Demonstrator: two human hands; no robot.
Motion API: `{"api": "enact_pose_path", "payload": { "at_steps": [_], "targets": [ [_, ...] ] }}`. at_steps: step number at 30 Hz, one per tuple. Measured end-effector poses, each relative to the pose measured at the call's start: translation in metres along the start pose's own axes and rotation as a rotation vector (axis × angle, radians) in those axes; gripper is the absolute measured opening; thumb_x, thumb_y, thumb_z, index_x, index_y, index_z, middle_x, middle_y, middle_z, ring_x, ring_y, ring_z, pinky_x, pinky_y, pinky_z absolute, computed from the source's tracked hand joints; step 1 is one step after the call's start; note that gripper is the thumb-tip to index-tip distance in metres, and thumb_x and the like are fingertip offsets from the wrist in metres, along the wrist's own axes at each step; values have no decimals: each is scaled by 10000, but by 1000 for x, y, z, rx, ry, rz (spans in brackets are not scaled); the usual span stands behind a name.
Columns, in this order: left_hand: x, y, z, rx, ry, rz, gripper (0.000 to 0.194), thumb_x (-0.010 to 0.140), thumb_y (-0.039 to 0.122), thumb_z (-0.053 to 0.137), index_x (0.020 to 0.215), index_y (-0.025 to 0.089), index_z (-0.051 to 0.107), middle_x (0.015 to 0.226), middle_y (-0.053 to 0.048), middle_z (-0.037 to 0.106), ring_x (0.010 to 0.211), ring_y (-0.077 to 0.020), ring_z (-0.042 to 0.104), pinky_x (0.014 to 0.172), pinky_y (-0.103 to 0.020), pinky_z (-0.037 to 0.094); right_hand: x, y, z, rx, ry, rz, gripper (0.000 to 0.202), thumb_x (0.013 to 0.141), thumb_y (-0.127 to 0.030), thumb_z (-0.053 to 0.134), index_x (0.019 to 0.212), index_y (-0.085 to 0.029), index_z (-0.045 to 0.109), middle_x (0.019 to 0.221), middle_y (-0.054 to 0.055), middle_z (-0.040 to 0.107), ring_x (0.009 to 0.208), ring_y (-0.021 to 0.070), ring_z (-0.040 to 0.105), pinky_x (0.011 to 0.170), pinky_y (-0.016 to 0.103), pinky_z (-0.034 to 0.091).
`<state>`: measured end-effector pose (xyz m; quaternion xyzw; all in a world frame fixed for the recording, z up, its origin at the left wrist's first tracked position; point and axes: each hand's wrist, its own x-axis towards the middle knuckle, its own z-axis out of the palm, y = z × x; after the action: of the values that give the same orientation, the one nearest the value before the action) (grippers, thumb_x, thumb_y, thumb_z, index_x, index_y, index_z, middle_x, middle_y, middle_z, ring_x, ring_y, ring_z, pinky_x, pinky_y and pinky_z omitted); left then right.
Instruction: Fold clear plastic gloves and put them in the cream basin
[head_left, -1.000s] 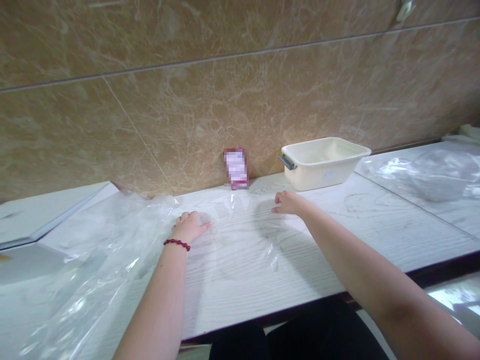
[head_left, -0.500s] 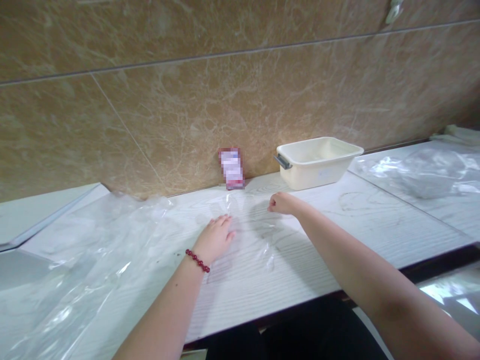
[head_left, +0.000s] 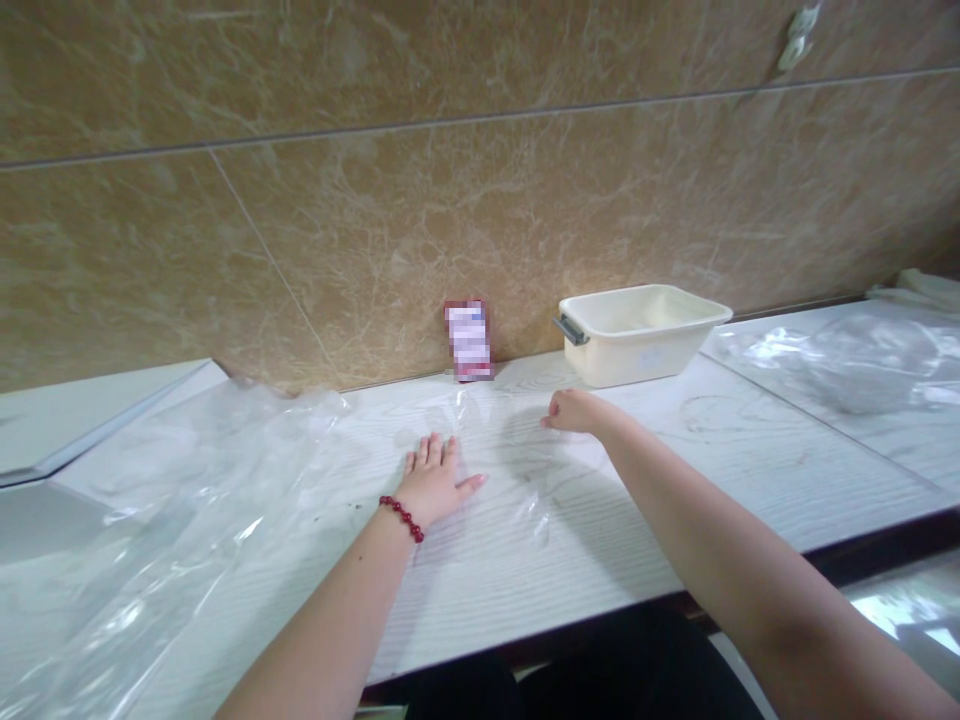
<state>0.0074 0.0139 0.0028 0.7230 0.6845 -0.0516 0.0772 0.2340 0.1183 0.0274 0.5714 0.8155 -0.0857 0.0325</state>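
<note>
A thin clear plastic bag (head_left: 534, 518) lies flat on the white wood-grain table, showing mainly by its glints; its outline is hard to follow. My left hand (head_left: 433, 487), with a dark red bead bracelet (head_left: 403, 517) at the wrist, rests palm down on its left part, fingers spread. Over at its right side, my right hand (head_left: 576, 412) is closed in a pinch, seemingly on the bag's edge. The fingertips partly hide what is between them.
A cream plastic bin (head_left: 637, 345) with a grey handle stands near the wall, right of centre. Against the wall leans a phone-like item (head_left: 470, 340), blurred out. More clear plastic (head_left: 247, 480) covers the left side, and a clear plastic heap (head_left: 862, 355) lies far right.
My left hand's fingers have spread, the thumb now sticking out to the right. The right hand keeps its pinch in nearly the same place. The view has shifted slightly.
</note>
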Motion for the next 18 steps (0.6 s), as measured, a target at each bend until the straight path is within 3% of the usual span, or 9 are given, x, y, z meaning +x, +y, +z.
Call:
{"api": "enact_pose_path", "payload": {
  "at_steps": [6, 11, 14, 18],
  "targets": [
    [-5, 7, -3, 5, 48, 13, 867, 669, 697, 178, 1303, 106, 155, 1344, -199, 127, 1228, -328, 58, 943, -506, 117, -9, -6, -10, -56, -62, 13, 325, 681, -402, 494, 791, -143, 657, 801, 104, 638, 710, 202, 585, 627, 260, 422],
    [-10, 23, -3, -7, 178, 334, 737, 742, 621, 153, 1295, 136, 187, 1354, -118, 178, 1243, -249, 90, 983, -452, 87, -20, -14, -21, -83, -147, -35, 268, 708, -298, 473, 794, -123, 657, 750, 98, 642, 714, 187, 585, 644, 238, 410],
    [-12, 33, -2, -29, 171, 500, 690, 756, 601, 157, 1285, 162, 215, 1348, -90, 217, 1241, -231, 113, 991, -431, 93, -20, -16, -20, -52, -88, -61, 268, 719, -266, 441, 803, -116, 646, 795, 108, 638, 754, 191, 579, 635, 231, 399],
    [-12, 37, 0, -46, 163, 537, 660, 753, 602, 172, 1264, 195, 265, 1334, -95, 252, 1229, -264, 148, 974, -467, 112, -17, -19, -16, 35, 22, -64, 263, 731, -249, 404, 847, -136, 611, 856, 93, 626, 798, 183, 565, 637, 226, 383]
  ]
}}
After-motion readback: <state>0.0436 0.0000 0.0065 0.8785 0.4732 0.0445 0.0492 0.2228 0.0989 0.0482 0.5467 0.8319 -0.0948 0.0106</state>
